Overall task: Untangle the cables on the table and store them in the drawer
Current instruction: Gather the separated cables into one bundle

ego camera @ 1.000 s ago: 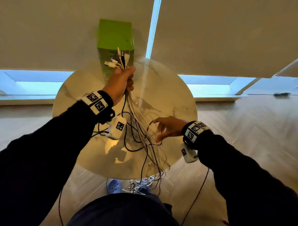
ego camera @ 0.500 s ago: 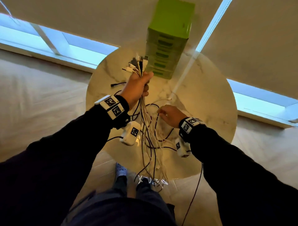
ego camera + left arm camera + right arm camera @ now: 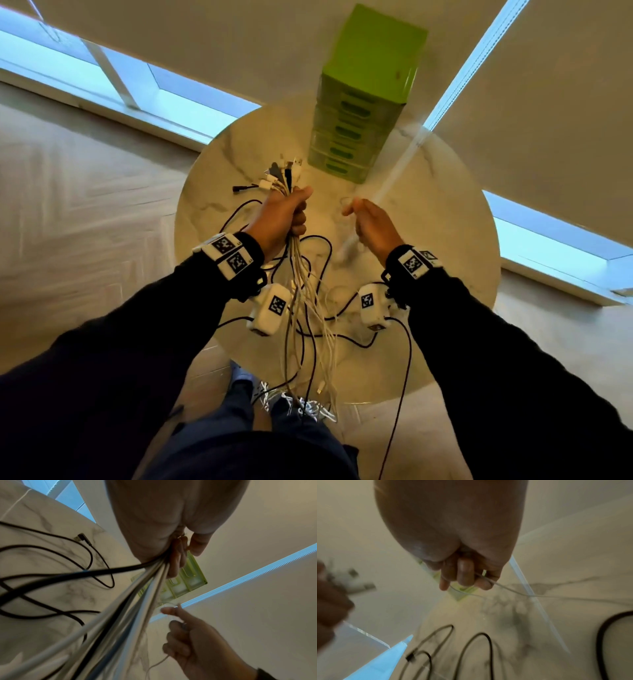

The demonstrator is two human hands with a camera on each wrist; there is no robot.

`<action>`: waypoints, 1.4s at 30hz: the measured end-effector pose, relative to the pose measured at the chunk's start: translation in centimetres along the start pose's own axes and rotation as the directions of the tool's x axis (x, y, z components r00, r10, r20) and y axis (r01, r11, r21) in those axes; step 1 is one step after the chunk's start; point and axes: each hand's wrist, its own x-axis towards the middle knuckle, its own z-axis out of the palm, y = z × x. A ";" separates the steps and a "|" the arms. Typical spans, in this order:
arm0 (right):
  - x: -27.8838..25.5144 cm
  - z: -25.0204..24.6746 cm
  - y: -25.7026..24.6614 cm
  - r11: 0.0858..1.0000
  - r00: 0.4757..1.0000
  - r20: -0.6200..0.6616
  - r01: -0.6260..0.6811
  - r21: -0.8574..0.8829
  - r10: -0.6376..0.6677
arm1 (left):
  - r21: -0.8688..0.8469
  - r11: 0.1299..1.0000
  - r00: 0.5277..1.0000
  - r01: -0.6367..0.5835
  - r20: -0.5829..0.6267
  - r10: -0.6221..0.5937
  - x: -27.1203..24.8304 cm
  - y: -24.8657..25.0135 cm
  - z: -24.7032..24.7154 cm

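Just in front of the green drawer unit (image 3: pixel 363 113), over the round table (image 3: pixel 445 240), clenches the left hand (image 3: pixel 281 219) round a bundle of cables (image 3: pixel 305 308), as half a second ago. Keeps the plugs (image 3: pixel 281 174) fanned out above the fist, on the side nearer the unit, and lets the long tails hang away from the unit, past the table edge toward the floor.

Has brought the right hand (image 3: pixel 373 226) up and closer to the unit: was low among the hanging strands, now sits level with the left fist and just beside it. Pinches one thin white cable (image 3: pixel 505 589) in curled fingers, with the strand trailing off sideways across the marble.

Looks like one strand being drawn clear of the bundle, so probably mid-untangling rather than near storing. Leaves loose black cables (image 3: pixel 51 555) looped on the table on the side away from the unit. Shows no drawer open on the unit, as far as can be told, so storing is not yet begun.
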 end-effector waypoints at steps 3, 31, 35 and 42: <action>-2.7 -2.4 -3.6 0.977 0.988 -0.004 0.150 0.152 -0.151 | -0.065 0.994 0.995 0.089 0.057 -0.085 0.2 0.2 1.1; -9.1 -2.9 -6.7 0.871 0.919 -0.085 0.332 -0.362 -0.386 | 0.075 0.997 0.968 -0.018 0.251 -0.001 -1.6 0.6 3.7; -9.9 -1.7 -5.9 0.803 0.926 0.090 0.363 -0.473 -0.366 | 0.047 0.998 0.959 -0.034 0.283 0.020 -1.9 0.7 3.8; -10.2 -0.4 -4.8 0.771 0.934 0.159 0.354 -0.529 -0.320 | 0.081 0.995 0.961 -0.059 0.273 0.035 -1.2 0.1 3.1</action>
